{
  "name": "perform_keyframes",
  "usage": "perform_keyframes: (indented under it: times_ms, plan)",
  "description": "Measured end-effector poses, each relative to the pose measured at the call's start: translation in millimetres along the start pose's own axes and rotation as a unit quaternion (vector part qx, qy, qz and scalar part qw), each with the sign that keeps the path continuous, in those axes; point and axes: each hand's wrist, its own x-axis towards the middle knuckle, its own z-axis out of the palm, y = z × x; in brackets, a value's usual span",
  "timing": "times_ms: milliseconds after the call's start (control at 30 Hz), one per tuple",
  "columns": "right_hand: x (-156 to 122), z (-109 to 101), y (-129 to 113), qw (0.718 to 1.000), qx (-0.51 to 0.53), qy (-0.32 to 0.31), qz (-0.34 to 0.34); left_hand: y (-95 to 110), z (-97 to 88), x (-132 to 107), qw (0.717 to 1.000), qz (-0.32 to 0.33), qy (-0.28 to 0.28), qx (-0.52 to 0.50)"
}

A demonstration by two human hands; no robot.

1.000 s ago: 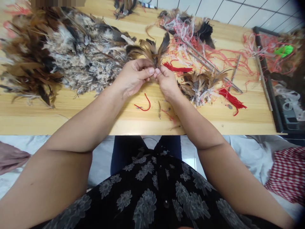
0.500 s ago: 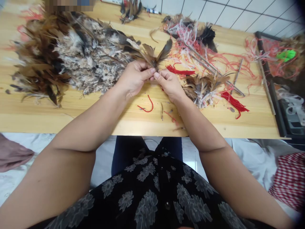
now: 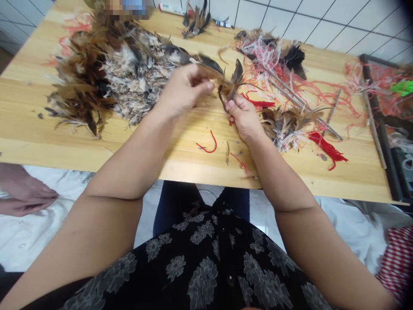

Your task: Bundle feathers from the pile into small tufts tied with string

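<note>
My right hand (image 3: 243,117) is closed on the lower end of a small bunch of brown and black feathers (image 3: 231,88), pinching it between thumb and fingers, the tips fanning up and left. A bit of red string shows below that grip. Just left of the bunch is my left hand (image 3: 187,88), its curled fingers smeared by motion. A dark feather lies close to its fingertips; whether they hold it is unclear. Behind the left hand spreads a large pile of fluffy grey-and-brown feathers (image 3: 138,73). Beneath the hands, a loose red string (image 3: 211,144) lies curved on the wooden table (image 3: 180,165).
To the right lie a tied feather bundle (image 3: 280,125), red strings (image 3: 329,148), thin sticks (image 3: 287,92) and tangled pink-and-white plastic strips (image 3: 258,54). A dark-framed tray (image 3: 383,129) stands at the right end. Another person's hands (image 3: 27,189) rest at the lower left.
My left hand has come away from the right hand, leaving the feather bunch in the right. The bunch now leans differently. The view has shifted, so the table's things appear farther right.
</note>
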Motion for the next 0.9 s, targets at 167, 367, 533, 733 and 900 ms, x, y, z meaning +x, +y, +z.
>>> perform_keyframes:
  times_ms: [167, 367, 533, 733, 900]
  plan:
    - [1, -4, -1, 0.999, 0.019, 0.019, 0.023, 16, -36.0, 8, 0.977, 0.041, 0.144, 0.152]
    - [0, -3, -12, 0.998, 0.029, 0.041, 0.033, 0, -41.6, -1, 0.952, 0.042, 0.044, 0.3]
    - [-1, 0, -14, 0.998, 0.022, 0.045, 0.03, -34, -30.2, 0, 0.955, 0.041, 0.025, 0.294]
    - [-4, 3, -11, 0.998, 0.033, 0.034, 0.029, -27, -30.3, -1, 0.966, -0.001, 0.029, 0.257]
    - [-5, 5, -13, 0.998, 0.033, 0.037, 0.025, -12, -23.9, 0, 0.966, 0.033, 0.059, 0.248]
